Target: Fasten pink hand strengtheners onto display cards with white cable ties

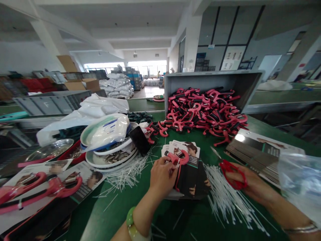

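My left hand (163, 175), a green bangle on its wrist, is closed on a pink hand grip (184, 157) that lies on a stack of printed cards (195, 180). Its fingertips pinch near the spring, where a thin white tie seems to be. To the right, my right hand (247, 182) has its fingers through the red handles of a pair of scissors (233, 174), whose blades point up and to the left. Loose white cable ties (225, 197) lie beneath and beside the scissors.
Behind, a tipped grey crate (213, 75) spills pink and black grips (203, 110). At left are stacked bowls (112, 159), a black phone (139, 140), more ties (127, 174) and carded grips (55, 187). A card stack (258, 154) and clear plastic bag (301, 180) lie at right.
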